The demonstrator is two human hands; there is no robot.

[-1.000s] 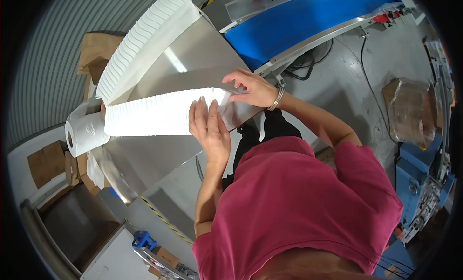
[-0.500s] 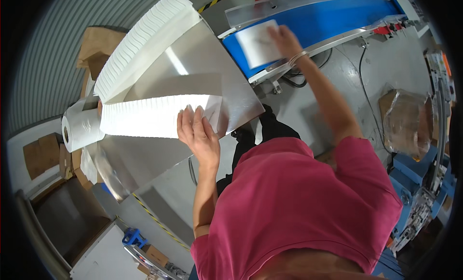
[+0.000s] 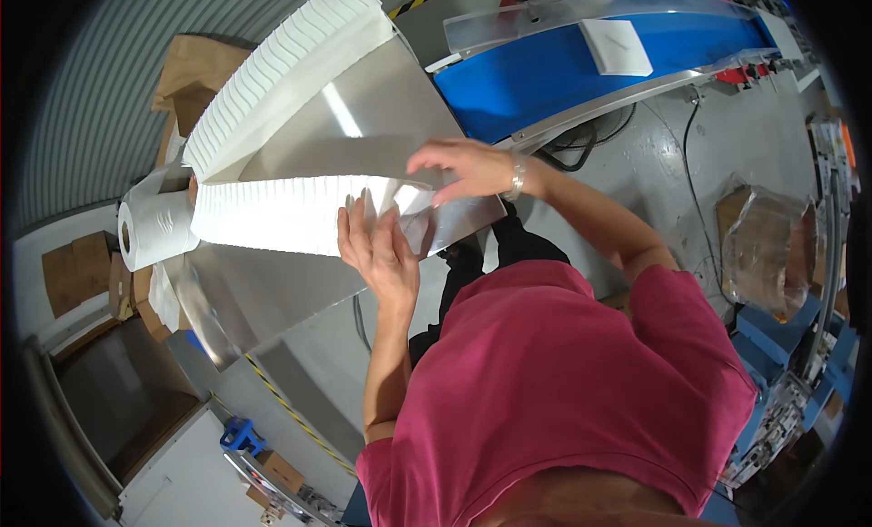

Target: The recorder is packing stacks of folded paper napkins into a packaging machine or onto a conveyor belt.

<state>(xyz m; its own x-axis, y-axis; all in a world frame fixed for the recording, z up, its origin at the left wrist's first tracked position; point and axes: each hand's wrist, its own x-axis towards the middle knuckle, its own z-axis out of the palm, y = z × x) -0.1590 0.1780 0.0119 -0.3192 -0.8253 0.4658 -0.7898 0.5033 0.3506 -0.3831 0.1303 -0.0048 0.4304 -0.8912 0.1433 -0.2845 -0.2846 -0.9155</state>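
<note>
left hand (image 3: 380, 252) hides the near end of the tissue row (image 3: 272, 216).

Off to my right I see a blue conveyor belt (image 3: 545, 68) under a clear curved guard (image 3: 581, 9), with one folded white tissue pack (image 3: 616, 47) riding on it. Black cables (image 3: 590, 136) trail below it across the grey floor (image 3: 690, 154). Far left, a paper roll (image 3: 156, 229) sits near flattened cardboard (image 3: 195, 73) (brown, stacked loosely). A crinkled clear plastic bag (image 3: 763, 250) lies at right.
</note>
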